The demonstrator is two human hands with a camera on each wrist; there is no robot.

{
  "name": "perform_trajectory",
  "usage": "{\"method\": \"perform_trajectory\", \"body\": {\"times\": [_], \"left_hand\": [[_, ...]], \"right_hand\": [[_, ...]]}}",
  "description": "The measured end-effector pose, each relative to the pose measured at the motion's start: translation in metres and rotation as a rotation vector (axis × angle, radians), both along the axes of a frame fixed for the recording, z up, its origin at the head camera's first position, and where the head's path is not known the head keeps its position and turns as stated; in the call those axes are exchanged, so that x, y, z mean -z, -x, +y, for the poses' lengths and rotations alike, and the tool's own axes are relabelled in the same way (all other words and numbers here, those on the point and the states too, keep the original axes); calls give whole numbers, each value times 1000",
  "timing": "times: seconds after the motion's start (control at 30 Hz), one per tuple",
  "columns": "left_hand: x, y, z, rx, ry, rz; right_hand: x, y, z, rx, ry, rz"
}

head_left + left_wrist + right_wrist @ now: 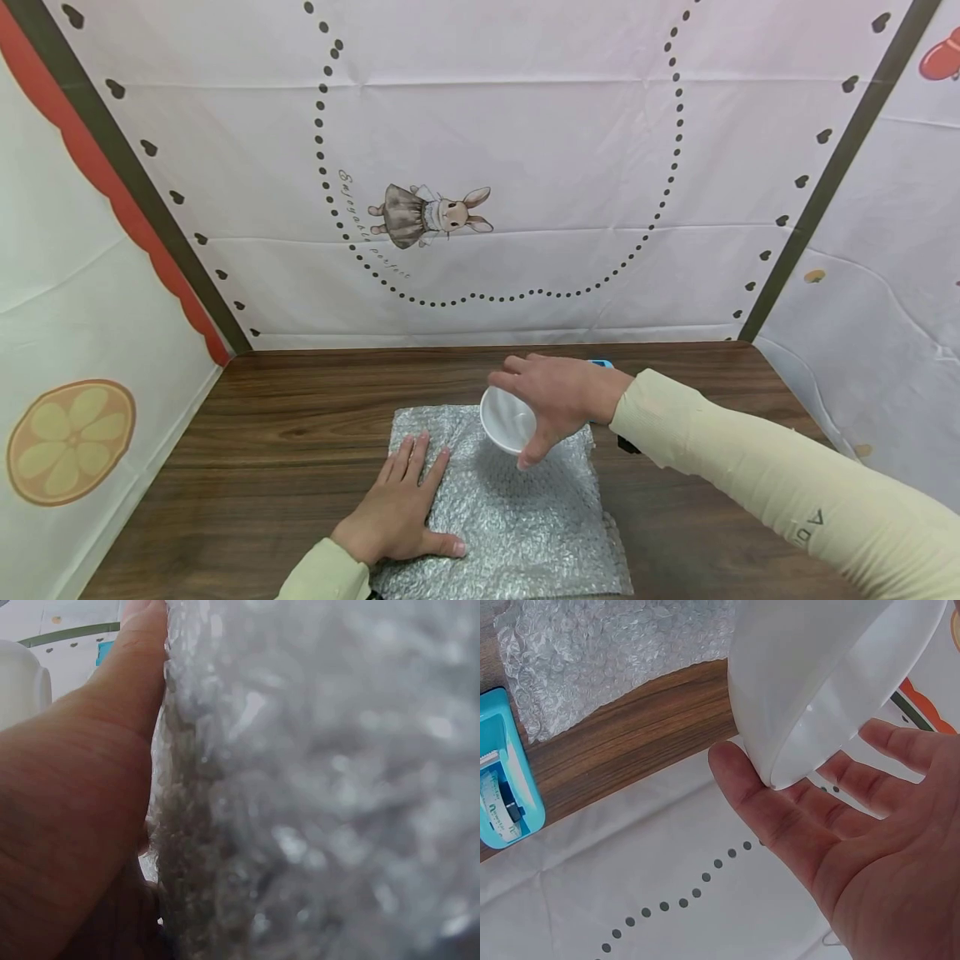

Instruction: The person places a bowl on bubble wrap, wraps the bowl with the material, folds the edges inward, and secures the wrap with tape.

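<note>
A white bowl (501, 421) is in my right hand (558, 396), which grips it by the rim, over the far part of a sheet of bubble wrap (525, 533). In the right wrist view the bowl (795, 682) tilts, with fingers (757, 799) along its edge. My left hand (397, 512) lies flat with spread fingers on the left side of the bubble wrap. The left wrist view is mostly filled by blurred bubble wrap (322, 780), with the left thumb beside it.
A blue tray (526, 784) holding a small labelled tube (499, 806) stands behind the right hand, mostly hidden in the head view. The dark wooden table (300, 433) meets a printed white cloth wall (562, 267) at its back edge.
</note>
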State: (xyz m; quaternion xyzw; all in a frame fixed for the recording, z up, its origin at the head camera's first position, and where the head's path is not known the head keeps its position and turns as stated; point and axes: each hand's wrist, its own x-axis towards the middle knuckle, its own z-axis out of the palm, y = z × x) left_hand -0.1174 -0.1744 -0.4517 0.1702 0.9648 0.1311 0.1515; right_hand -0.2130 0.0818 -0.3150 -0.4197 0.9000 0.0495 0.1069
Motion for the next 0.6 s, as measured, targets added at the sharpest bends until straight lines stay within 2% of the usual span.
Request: {"method": "perform_trajectory", "body": {"times": [0.3, 0.6], "left_hand": [[0, 0, 0, -5, -8, -10], [0, 1, 0, -7, -2, -12]], "right_hand": [[3, 0, -1, -27, -7, 14], [6, -1, -3, -15, -26, -5]]}}
